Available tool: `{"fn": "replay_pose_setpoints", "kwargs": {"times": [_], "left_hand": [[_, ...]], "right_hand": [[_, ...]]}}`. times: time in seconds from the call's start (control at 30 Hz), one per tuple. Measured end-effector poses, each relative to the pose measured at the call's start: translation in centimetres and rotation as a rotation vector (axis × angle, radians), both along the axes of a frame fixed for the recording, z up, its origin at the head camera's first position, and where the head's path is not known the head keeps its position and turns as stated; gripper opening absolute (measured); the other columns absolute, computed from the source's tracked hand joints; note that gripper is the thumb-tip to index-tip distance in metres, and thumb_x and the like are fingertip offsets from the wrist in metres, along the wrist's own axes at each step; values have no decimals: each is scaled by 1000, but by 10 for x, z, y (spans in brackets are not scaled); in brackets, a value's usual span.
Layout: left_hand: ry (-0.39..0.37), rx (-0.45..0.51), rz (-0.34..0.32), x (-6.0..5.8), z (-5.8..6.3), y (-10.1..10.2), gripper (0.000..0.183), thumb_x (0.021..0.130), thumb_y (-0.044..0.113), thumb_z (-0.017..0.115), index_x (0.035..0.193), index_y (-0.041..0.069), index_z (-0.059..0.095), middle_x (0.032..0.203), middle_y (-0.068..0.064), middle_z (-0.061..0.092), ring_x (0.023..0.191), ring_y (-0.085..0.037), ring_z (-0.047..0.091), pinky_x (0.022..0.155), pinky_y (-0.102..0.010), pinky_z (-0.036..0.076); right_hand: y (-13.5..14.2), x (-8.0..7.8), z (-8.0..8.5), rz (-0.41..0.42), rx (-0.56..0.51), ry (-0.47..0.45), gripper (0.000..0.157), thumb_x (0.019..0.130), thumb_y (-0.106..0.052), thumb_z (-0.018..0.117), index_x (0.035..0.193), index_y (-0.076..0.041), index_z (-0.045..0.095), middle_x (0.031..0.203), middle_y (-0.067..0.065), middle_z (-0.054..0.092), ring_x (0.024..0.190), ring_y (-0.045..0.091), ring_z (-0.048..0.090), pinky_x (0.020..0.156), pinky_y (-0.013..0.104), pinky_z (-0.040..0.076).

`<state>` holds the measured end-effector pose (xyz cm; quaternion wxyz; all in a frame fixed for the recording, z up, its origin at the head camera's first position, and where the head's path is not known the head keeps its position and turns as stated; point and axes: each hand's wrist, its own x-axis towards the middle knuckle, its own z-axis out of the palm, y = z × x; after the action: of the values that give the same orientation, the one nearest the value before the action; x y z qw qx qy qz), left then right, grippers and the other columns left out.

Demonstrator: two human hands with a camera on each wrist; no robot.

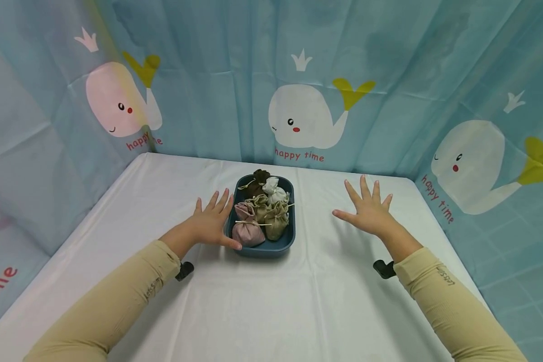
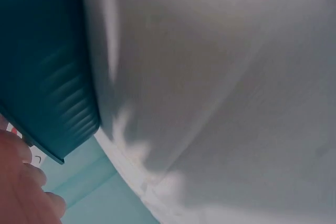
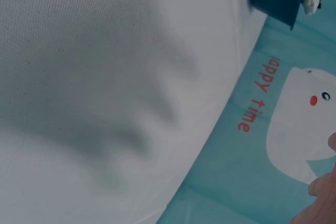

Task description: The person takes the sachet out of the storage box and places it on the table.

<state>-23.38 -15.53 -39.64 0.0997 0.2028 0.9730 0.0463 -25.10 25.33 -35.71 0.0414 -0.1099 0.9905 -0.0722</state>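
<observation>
A dark blue plastic basket (image 1: 263, 253) stands on the table, filled with several small drawstring pouches. A pink pouch (image 1: 248, 234) lies at its near left, an olive green pouch (image 1: 277, 223) at the near right. Behind them are a white pouch (image 1: 275, 190) and a dark brown pouch (image 1: 255, 188). My left hand (image 1: 210, 221) is spread flat with straight fingers at the basket's left rim, its thumb overlapping the near left corner. My right hand (image 1: 368, 213) hovers over the cloth to the right of the basket, fingers spread, holding nothing.
A white cloth (image 1: 271, 306) covers the table, with a few creases. Light blue curtains (image 1: 217, 100) with printed whales rise along the back and both sides. A small black camera is strapped at each wrist.
</observation>
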Motion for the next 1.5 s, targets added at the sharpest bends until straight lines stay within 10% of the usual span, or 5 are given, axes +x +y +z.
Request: {"fn": "replay_pose_setpoints", "kwargs": {"times": [0.9,1.5], "left_hand": [[-41,6,-30,-4,-1,3,137,50,90,48,147,6,-2,153,-9,-7,139,-31,-2,102,-64,3],[-44,-11,-58,-4,2,4,133,55,88,49,147,4,0,153,-11,-5,140,-30,-1,106,-58,5]], "right_hand": [[-28,-15,3,48,-74,87,97,75,-79,39,148,-27,3,151,12,-18,131,36,-28,94,71,-8],[-81,-19,4,223,-374,-18,85,82,-60,53,147,-34,6,153,4,-13,136,26,-21,103,64,7]]}}
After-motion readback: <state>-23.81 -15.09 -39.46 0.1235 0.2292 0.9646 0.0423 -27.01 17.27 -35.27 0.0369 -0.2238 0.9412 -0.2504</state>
